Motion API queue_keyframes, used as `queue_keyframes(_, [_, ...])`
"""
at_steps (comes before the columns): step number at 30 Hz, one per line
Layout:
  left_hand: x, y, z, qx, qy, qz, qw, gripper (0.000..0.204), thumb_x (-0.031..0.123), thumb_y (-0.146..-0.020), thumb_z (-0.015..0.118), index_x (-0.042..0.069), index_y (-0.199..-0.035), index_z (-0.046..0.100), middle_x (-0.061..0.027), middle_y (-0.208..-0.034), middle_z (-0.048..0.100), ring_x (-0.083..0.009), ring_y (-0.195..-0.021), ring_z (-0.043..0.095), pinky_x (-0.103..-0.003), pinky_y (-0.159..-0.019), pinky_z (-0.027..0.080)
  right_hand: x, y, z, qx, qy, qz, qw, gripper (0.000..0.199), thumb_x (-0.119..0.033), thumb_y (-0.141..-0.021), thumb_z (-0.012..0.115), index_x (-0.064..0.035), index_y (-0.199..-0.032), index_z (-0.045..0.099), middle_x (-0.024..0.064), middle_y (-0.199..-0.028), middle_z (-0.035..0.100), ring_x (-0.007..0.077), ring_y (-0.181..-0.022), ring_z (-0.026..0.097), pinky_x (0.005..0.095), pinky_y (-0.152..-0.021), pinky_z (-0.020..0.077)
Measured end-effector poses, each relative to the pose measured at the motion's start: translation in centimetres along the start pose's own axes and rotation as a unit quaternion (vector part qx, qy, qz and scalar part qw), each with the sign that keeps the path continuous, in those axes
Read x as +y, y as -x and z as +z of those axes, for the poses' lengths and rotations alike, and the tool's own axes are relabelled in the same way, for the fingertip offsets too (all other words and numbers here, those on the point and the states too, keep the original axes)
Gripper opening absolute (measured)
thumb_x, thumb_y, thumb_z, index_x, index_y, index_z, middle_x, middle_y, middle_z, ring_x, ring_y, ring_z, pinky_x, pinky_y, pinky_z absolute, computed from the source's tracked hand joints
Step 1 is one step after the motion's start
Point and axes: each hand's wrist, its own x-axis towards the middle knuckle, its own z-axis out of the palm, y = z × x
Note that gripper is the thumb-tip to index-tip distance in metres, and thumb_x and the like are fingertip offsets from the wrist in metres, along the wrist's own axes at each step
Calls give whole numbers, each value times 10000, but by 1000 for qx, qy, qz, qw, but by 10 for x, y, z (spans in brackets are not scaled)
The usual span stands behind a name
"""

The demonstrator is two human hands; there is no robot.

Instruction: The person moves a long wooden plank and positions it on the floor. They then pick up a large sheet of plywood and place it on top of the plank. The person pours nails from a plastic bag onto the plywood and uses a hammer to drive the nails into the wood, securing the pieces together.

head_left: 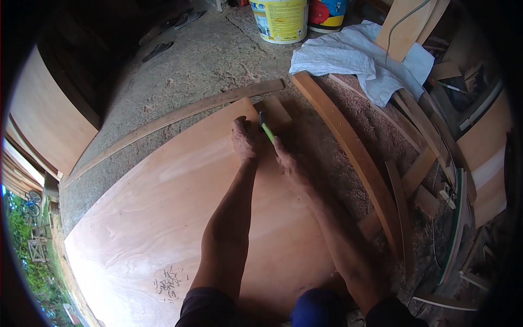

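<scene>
1. Dark sleeves (207, 308) at the lower edge; bare forearms (226, 240) extend over a pale plywood panel (163, 218) on the floor (190, 65).
2. Right grip (290, 165) clenched around a green-handled hammer (267, 131), its dark head near the panel's far end.
3. Left grip (243, 143) just beside the hammer; whether it pinches anything, I cannot tell.
4. Loose nails (170, 283) scattered on the panel, lower left.

Green-handled hammer (268, 132), apparently, slanted near end of pale plywood sheet (174, 201)
</scene>
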Motion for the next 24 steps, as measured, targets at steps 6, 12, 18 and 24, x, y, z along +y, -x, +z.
queue_keyframes(6, [-12, -4, -8, 7, 22, 7, 1000, 399, 188, -829, 670, 92, -1192, 536, -148, -1072, 657, -348, -1018, 602, -460, -870, 474, -4, 6, 10, 17, -69, -40, 997, 607, -115, -945, 601, -128, -1506, 372, 168, -701, 612, 316, -605, 634, 431, -585, 503])
queue_keyframes(12, [-3, -10, -4, 26, 22, 19, 999, 293, 159, -888, 607, 79, -1165, 554, -145, -1003, 676, -343, -959, 642, -451, -843, 496, 5, -4, 24, -119, -221, 103, 963, 711, -52, -897, 592, -108, -1541, 294, 205, -869, 649, 334, -694, 657, 418, -621, 537])
queue_keyframes(18, [-4, -3, 4, -42, 25, 67, 997, 237, 123, -913, 548, 74, -1143, 577, -150, -1022, 667, -373, -994, 614, -466, -877, 478, 32, 47, 90, 128, -144, -43, 980, 644, -98, -939, 570, -89, -1530, 316, 244, -1018, 639, 353, -825, 655, 418, -732, 543])
queue_keyframes(24, [6, 98, -106, -115, 10, 102, 988, 349, 111, -925, 535, 36, -1266, 535, -207, -1245, 590, -397, -1193, 534, -462, -1013, 433, 9, 52, 82, 189, -150, -94, 966, 618, -159, -994, 553, -83, -1542, 278, 232, -1381, 537, 384, -1161, 603, 401, -922, 518])
